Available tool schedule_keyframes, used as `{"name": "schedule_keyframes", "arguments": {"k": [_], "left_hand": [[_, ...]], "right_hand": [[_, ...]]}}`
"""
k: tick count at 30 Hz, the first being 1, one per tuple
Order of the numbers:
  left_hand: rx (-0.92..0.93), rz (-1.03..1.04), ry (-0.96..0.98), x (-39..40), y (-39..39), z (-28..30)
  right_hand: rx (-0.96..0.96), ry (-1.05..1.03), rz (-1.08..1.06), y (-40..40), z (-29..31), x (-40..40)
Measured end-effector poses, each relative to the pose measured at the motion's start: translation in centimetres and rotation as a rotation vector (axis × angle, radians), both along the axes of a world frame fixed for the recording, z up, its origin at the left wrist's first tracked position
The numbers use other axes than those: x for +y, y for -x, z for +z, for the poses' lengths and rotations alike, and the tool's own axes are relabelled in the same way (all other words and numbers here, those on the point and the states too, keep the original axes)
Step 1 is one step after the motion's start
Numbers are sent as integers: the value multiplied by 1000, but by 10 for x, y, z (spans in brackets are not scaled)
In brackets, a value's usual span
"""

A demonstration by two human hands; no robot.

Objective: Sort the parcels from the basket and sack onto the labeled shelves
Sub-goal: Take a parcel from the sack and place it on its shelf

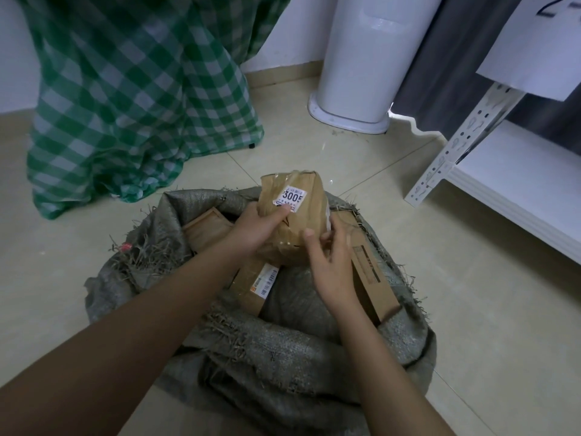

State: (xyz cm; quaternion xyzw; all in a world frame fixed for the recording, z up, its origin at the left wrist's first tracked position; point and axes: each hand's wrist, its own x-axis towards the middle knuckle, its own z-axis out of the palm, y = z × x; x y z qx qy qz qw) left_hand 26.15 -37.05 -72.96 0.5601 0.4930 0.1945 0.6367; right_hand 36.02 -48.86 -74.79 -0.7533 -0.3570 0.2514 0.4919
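head | left grip [251, 229], right grip [327, 262] clasp crinkled taped kraft parcel [292, 215] | over frayed woven sack [283, 347]

Sheet on shelf [534, 42]: cut by top edge, number partly shown. Parcel label [290, 199]: first character hidden, small print illegible. Boxes in sack [283, 357]: partly covered by forearms.

Parcel sorting room — labeled shelf [515, 171], sack [283, 357]

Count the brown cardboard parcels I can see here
4. One taped, labelled brown parcel held in both hands; three in the grey woven sack: a flat box left, a barcoded box beneath, a long box right. More may be hidden.
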Motion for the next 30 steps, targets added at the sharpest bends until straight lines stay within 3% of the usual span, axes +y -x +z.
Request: {"name": "schedule_keyframes", "arguments": {"k": [2,5,8,14,17,20,22,24,27,30], "left_hand": [[13,-82,-66,-2,4,3],[287,-196,-219,-6,1,7],[492,-251,-219,-5,-4,10],[431,-149,-101,-8,-5,-12],[431,-145,-300,-8,-6,-4],[409,-168,-672,-3,-2,20],[467,-220,-917,5,2,30],[617,-317,-1127,12,6,31],[843,-485,-1358,20,12,18],[788,-533,-1476,27,14,3]], "right_hand": [[91,-20,-29,-6,0,3],[141,-29,-47,-11,3,5],[189,-69,1,-10,5,1],[274,-39,55,-9,0,-1],[141,-72,-39,-13,-6,2],[66,-195,-220,-19,1,7],[15,-194,-218,-25,12,9],[-186,-94,-37,-35,24,12],[-754,142,334,-48,39,27],[-1030,303,522,-52,40,51]]}}
